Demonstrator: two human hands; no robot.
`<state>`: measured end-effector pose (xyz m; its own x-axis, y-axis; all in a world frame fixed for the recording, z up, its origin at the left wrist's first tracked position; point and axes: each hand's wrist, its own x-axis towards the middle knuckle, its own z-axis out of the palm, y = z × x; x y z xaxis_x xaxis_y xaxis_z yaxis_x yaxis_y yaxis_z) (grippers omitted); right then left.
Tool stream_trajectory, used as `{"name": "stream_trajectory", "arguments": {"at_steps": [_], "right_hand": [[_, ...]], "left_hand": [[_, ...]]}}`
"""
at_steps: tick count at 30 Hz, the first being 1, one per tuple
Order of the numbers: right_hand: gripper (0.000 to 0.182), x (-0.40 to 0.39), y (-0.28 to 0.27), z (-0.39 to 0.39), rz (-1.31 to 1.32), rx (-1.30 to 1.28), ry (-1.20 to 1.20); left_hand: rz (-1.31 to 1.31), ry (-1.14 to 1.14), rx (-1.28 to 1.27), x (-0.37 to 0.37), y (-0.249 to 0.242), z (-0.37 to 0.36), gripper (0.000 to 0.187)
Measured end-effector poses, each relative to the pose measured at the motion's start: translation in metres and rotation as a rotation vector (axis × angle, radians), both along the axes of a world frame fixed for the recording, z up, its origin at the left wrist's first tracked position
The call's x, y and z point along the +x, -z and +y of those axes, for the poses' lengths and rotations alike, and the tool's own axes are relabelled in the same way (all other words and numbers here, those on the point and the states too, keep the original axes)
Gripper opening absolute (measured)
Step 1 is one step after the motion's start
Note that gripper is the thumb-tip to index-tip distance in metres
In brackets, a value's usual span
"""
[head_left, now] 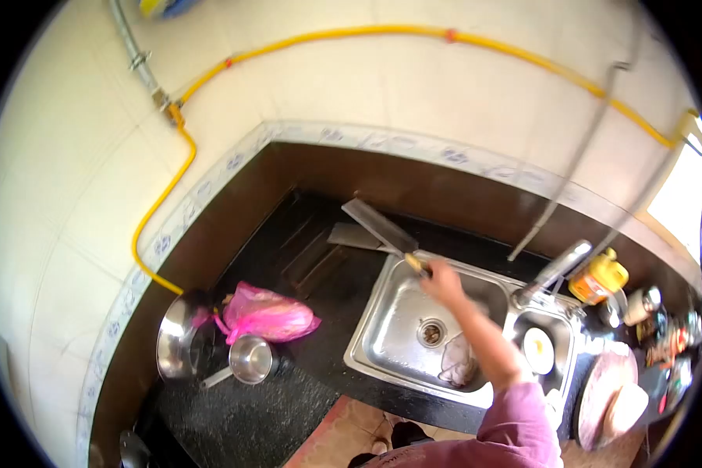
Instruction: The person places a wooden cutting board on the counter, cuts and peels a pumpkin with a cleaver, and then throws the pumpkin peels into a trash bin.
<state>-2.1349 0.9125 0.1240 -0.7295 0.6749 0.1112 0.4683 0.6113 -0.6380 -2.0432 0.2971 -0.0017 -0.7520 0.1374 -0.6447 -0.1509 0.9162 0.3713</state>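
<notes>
My right hand reaches over the back rim of the steel sink, closed around the yellowish handle of a cleaver. Its broad blade points away to the upper left, over the black counter. Just below the blade, another flat grey blade-like shape lies near the sink's back left corner. Under my forearm, a wet greyish cloth sits in the basin beside the drain. A white bowl with something yellow in it rests in the smaller basin. My left hand is out of view.
A pink plastic bag, a steel saucepan and a large steel pan stand on the left counter. The tap rises behind the sink, near a yellow bottle. A round board lies at the right.
</notes>
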Motion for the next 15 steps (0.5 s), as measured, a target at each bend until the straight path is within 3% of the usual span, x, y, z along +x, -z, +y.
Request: {"name": "stream_trajectory", "arguments": {"at_steps": [1,3,5,7,8,11,12,14,15], "right_hand": [[0.027,0.046,0.004,-0.028,0.230,0.007,0.024],[0.023,0.144,-0.001,-0.087,0.161,-0.228,0.033],[0.021,0.230,-0.064,-0.168,0.202,-0.334,0.212],[0.023,0.309,-0.006,-0.220,0.304,-0.167,0.358],[0.024,0.346,-0.015,-0.255,0.312,-0.258,0.522],[0.020,0.464,-0.005,-0.325,0.053,-0.072,0.720],[0.019,0.486,-0.030,-0.347,0.060,0.008,0.832],[0.023,0.544,-0.032,-0.388,-0.130,0.055,1.056],[0.024,0.568,-0.034,-0.407,-0.186,0.076,1.132]], "left_hand": [[0.009,0.047,0.019,-0.006,0.002,-0.001,0.028],[0.015,0.156,0.052,-0.015,0.004,-0.005,0.027],[0.017,0.287,0.090,-0.023,0.012,-0.005,0.026],[0.016,0.429,0.128,-0.033,0.019,-0.005,0.026],[0.015,0.503,0.158,-0.039,0.023,-0.004,0.025],[-0.012,0.686,0.270,-0.051,0.040,0.000,0.024],[-0.025,0.733,0.350,-0.060,0.055,0.006,0.024],[-0.048,0.803,0.516,-0.071,0.077,0.028,0.023],[-0.063,0.918,0.315,-0.055,0.028,0.065,0.038]]}}
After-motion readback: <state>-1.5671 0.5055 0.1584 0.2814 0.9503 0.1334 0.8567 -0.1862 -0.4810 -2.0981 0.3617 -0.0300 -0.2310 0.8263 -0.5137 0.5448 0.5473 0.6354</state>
